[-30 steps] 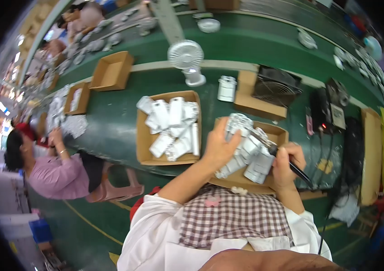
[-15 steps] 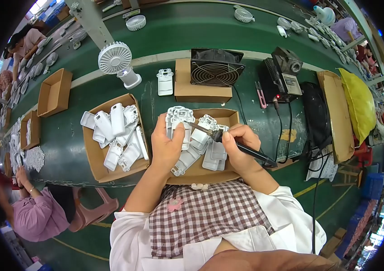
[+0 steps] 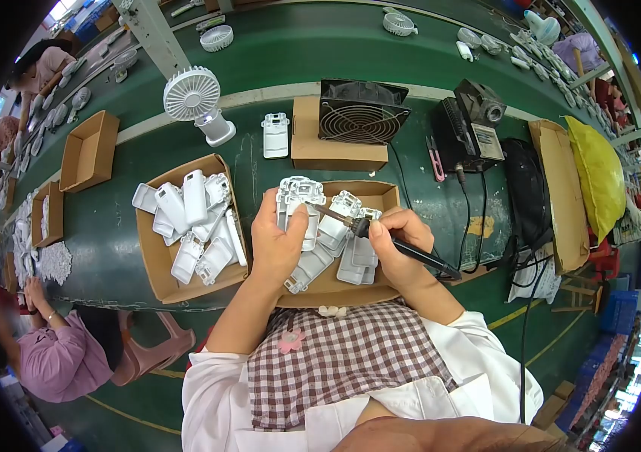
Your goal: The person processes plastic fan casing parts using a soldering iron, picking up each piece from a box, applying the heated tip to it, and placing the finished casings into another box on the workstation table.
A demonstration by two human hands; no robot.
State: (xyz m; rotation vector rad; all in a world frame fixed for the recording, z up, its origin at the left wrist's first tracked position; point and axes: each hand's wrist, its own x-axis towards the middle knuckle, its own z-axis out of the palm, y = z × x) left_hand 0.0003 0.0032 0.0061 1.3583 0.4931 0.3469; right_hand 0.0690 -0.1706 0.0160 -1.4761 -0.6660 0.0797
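My left hand (image 3: 278, 239) is closed around a white plastic housing (image 3: 299, 191), thumb on its face. Closed round the black handle of a soldering iron (image 3: 427, 258), my right hand (image 3: 403, 239) points the metal tip left at the housing; whether it touches I cannot tell. Beneath both hands lies a cardboard box (image 3: 382, 197) with several white housings (image 3: 358, 260). To the left, a second cardboard box (image 3: 156, 265) holds more white housings (image 3: 195, 197). One white housing (image 3: 276, 135) lies alone on the green table behind my left hand.
A small white fan (image 3: 192, 95) stands at the back, left of a black fan (image 3: 364, 113) by a cardboard box. The black soldering station (image 3: 468, 137) and pink-handled tweezers (image 3: 436, 160) are to the right. A co-worker (image 3: 64, 354) sits at the left; a conveyor runs behind.
Since a second ago the view has swung right and sharpened. Over the last half second, both hands have held nearly the same pose on the housing and the iron.
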